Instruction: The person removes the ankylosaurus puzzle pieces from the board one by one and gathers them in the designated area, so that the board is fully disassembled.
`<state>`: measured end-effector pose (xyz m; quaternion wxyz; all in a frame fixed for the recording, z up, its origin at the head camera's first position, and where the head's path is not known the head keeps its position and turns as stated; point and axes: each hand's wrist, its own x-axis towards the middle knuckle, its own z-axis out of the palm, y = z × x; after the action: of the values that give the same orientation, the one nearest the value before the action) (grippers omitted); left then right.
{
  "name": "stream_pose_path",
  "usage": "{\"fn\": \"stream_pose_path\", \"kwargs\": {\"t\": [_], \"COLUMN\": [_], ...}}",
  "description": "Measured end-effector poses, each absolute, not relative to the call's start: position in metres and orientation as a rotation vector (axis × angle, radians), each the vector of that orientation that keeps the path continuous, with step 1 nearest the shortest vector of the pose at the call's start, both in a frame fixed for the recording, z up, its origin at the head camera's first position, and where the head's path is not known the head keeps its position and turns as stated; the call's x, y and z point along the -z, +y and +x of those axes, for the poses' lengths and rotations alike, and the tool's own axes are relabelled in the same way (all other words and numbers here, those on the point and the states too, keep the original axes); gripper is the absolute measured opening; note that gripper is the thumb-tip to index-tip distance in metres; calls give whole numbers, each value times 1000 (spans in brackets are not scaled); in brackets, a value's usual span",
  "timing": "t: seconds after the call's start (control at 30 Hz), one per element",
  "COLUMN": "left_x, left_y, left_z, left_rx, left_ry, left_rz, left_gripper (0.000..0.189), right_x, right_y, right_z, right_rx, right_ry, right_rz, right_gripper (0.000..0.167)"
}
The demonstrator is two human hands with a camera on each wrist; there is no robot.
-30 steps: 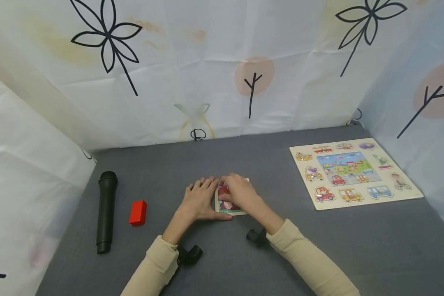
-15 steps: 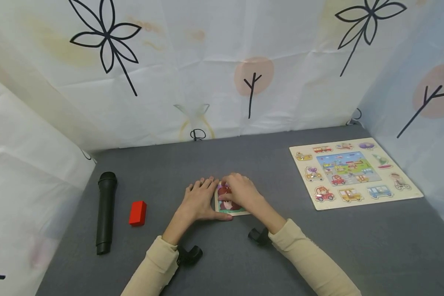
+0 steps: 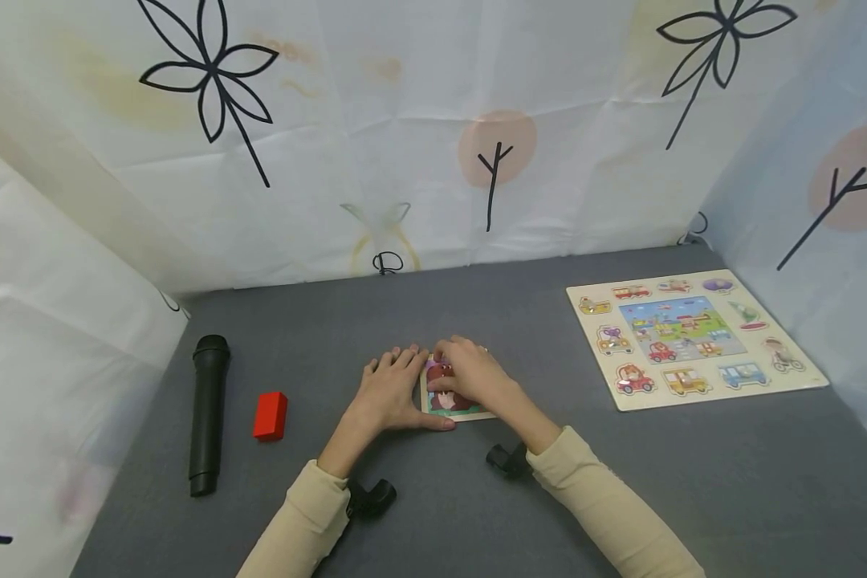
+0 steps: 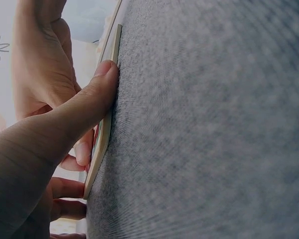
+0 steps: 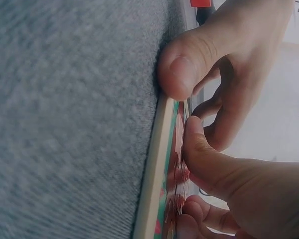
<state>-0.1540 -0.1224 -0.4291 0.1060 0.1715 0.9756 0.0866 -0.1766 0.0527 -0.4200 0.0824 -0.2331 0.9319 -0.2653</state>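
A small wooden animal picture puzzle point(image 3: 451, 404) lies in the middle of the grey table point(image 3: 520, 522), the spread left hand point(image 3: 388, 395) bracing its left and near edges. The right hand point(image 3: 479, 377) bends over it, thumb and fingers at its face; whether they pinch a piece, I cannot tell. A red block point(image 3: 270, 417) lies to the left, a vehicle puzzle board point(image 3: 682, 325) far right.

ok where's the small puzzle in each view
Head: small puzzle, just below centre, partly under the right hand.
Left wrist: small puzzle, edge-on, left of centre.
Right wrist: small puzzle, lower middle.
Shared landmark: left thumb, at the small puzzle's edge in every view.
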Motion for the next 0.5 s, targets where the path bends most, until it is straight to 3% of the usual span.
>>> {"fn": "stream_pose_path", "kwargs": {"t": [0.5], "left_x": [427], "left_y": [-121], "left_z": [-155], "left_rx": [-201], "left_ry": [2909], "left_rz": [527], "left_gripper": [122], "right_x": [424], "right_y": [55], "right_z": [-177], "right_rx": [833], "right_ry": [2775], "right_rz": [-671], "right_gripper": [42]}}
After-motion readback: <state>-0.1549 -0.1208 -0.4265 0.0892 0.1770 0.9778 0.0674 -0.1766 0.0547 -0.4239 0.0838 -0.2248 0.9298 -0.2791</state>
